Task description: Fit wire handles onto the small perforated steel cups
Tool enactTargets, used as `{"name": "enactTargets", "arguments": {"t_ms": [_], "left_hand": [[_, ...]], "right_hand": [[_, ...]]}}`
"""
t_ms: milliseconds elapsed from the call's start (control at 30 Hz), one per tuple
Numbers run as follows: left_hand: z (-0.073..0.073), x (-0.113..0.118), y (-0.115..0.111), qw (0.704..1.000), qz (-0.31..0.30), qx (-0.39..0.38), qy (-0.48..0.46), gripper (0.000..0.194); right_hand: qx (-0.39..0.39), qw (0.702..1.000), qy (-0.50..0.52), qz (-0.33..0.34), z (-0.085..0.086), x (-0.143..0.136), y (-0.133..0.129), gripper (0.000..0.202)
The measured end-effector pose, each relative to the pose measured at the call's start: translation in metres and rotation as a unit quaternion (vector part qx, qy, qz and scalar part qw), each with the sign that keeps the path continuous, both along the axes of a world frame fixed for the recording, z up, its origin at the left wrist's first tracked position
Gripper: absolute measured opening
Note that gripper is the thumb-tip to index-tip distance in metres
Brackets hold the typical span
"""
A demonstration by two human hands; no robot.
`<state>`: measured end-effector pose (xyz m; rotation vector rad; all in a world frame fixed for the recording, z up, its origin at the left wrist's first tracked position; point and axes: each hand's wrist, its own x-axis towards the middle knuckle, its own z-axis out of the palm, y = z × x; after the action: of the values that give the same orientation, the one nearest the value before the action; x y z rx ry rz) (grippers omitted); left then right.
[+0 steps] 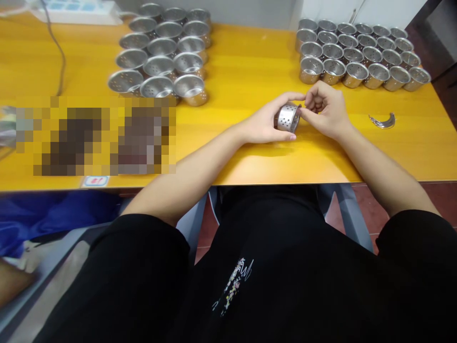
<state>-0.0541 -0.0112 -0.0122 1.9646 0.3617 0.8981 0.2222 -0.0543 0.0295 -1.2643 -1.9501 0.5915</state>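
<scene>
Two hands on one cup

Both the left hand (267,119) and the right hand (326,109) are at a perforated metal cup (286,117) above the near part of the yellow table (246,162). Where the left palm meets it, the cup's left end is hidden; its right end is partly behind the right fingertips. Blur leaves it unclear whether anything small sits between those tips. A pixelated patch (107,136) masks what lies at left, and the power strip (82,12) is cut off by the top edge. At lower left, a co-worker's arm (14,281) is cropped and blurred beside blue cloth (53,214).

The cup lies on its side, its long axis roughly left to right across the table and its holed wall turned up to the camera. Which end is the mouth cannot be told.

The left hand is half open in a C, thumb below and index finger above, holding the cup. The right hand is curled, thumb and index close together at the cup's right end; whether they grip it cannot be told.

Beyond stand upright cups in rows, the left group (160,57) and the right group (357,55). Curved metal pieces (383,123) lie to the right of the right hand.
</scene>
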Motion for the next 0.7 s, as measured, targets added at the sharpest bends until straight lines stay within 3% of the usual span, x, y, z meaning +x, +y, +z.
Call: {"name": "enactTargets", "arguments": {"t_ms": [167,367,567,700], "left_hand": [[-0.004,-0.001,0.004,0.999,-0.008,-0.025,0.021,0.155],[-0.006,0.001,0.003,0.998,-0.02,-0.053,0.003,0.157],[-0.007,0.008,0.001,0.996,-0.028,-0.081,-0.02,0.15],[-0.008,0.007,0.0,0.993,-0.021,-0.112,-0.034,0.144]], "right_hand": [[-0.001,1.0,-0.014,-0.003,0.005,-0.007,-0.008,0.063],[0.07,0.996,-0.055,0.025,0.014,-0.01,-0.009,0.042],[0.04,0.999,-0.025,0.002,0.009,-0.009,-0.003,0.054],[0.009,0.999,0.023,-0.024,0.027,-0.009,-0.009,0.064]]}}
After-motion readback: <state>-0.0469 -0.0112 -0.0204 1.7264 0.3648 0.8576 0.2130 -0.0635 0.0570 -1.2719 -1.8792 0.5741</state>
